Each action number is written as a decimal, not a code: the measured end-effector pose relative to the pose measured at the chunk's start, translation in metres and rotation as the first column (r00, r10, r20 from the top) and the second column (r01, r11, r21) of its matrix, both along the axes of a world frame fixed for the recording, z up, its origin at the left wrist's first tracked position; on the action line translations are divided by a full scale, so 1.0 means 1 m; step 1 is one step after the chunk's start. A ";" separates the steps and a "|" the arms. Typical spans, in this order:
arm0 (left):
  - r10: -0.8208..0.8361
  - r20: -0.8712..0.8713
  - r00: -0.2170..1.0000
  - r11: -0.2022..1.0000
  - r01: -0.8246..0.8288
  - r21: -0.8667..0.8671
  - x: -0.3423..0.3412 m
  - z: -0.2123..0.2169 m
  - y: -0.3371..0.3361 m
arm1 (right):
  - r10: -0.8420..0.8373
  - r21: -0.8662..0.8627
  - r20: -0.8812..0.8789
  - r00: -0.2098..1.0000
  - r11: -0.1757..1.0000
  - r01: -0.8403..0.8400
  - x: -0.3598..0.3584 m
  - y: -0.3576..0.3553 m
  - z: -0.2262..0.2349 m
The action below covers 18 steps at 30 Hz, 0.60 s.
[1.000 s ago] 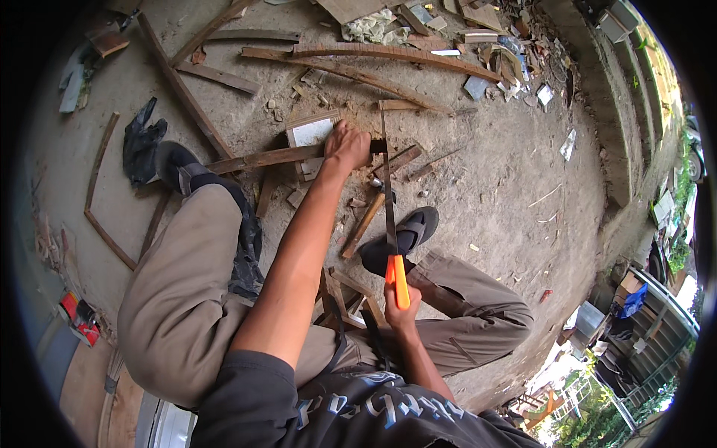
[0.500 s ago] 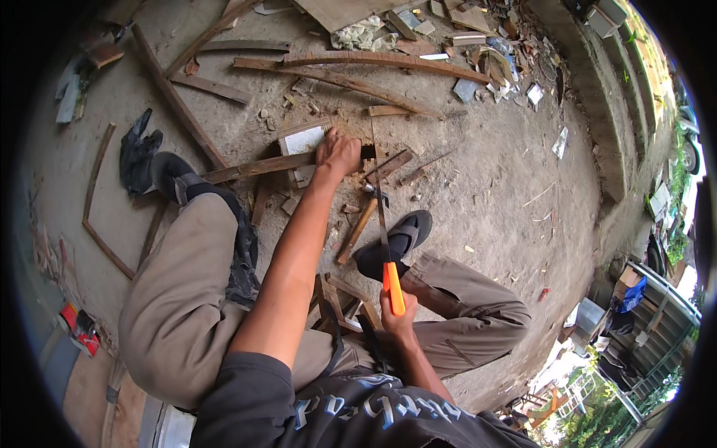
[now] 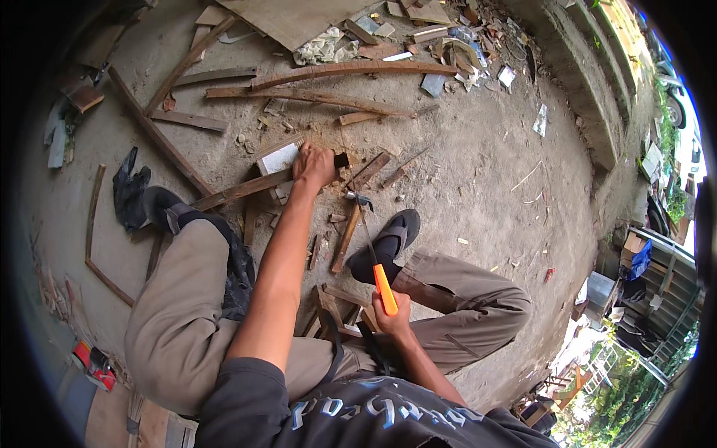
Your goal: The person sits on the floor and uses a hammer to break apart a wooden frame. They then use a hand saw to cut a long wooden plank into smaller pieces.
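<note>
My left hand (image 3: 314, 166) is closed around a long wooden strip (image 3: 246, 190) near its right end and presses it down over a block with a white face (image 3: 279, 158). A dark cut end of the strip sticks out just past my knuckles. In my right hand (image 3: 393, 315) is a handsaw (image 3: 385, 290), gripped by its orange handle. Its thin blade points away from me toward the hammer and shows nearly edge-on; where its tip ends is hard to make out. A claw hammer (image 3: 345, 239) with a wooden handle lies on the ground between my feet. Short wood offcuts (image 3: 368, 172) lie beyond the hammer.
Several long wood strips (image 3: 351, 68) lie across the ground ahead. A black plastic bag (image 3: 130, 190) is beside my left foot. Scraps and rubble (image 3: 470, 56) are heaped at the far side, near concrete steps (image 3: 590, 112). A small wooden frame (image 3: 328, 306) stands between my legs.
The saw has come back toward me, its blade no longer crossing beside the strip's right end. My left hand keeps its hold on the strip. The whole view has shifted slightly.
</note>
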<state>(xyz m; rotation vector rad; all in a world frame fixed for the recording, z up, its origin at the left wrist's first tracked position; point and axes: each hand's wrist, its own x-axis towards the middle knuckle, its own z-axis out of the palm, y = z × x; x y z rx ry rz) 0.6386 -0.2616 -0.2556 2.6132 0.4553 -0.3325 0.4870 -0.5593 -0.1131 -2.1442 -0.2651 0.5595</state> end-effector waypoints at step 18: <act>-0.025 -0.044 0.999 0.999 0.027 0.029 -0.003 -0.020 0.007 | 0.006 0.006 -0.118 0.993 1.000 -0.006 -0.001 0.007 0.012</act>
